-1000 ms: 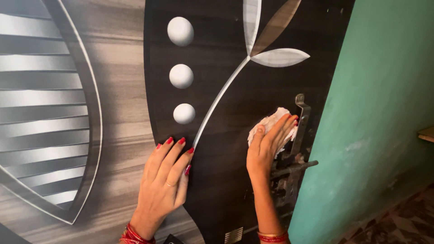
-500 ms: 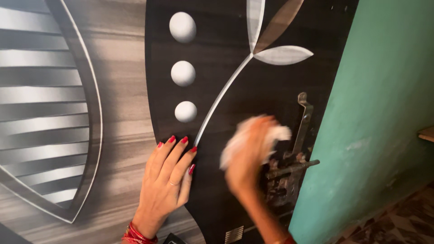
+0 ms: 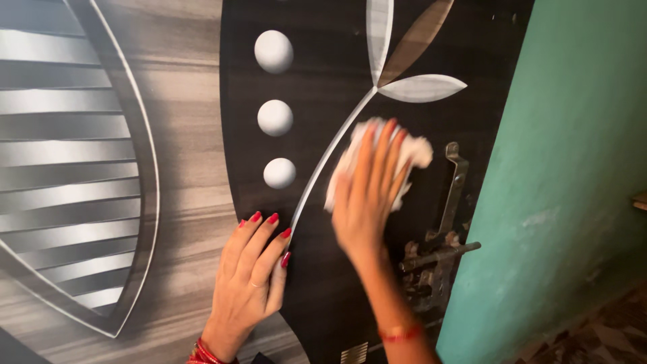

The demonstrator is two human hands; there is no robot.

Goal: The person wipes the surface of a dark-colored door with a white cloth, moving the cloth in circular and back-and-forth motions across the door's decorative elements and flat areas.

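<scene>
A patterned door fills the view, dark wood grain on its right part with white dots and a leaf motif. My right hand presses a crumpled white cloth flat against the dark panel, just left of the metal door handle. The hand is blurred by motion. My left hand rests flat on the door with fingers spread, at the border of the dark and grey panels. It holds nothing.
A metal latch bolt sticks out below the handle, with worn hardware around it. A teal wall stands right of the door edge. Patterned floor tiles show at the bottom right.
My right hand has carried the cloth from beside the handle down-left and then up across the dark panel. My left hand has stayed in place.
</scene>
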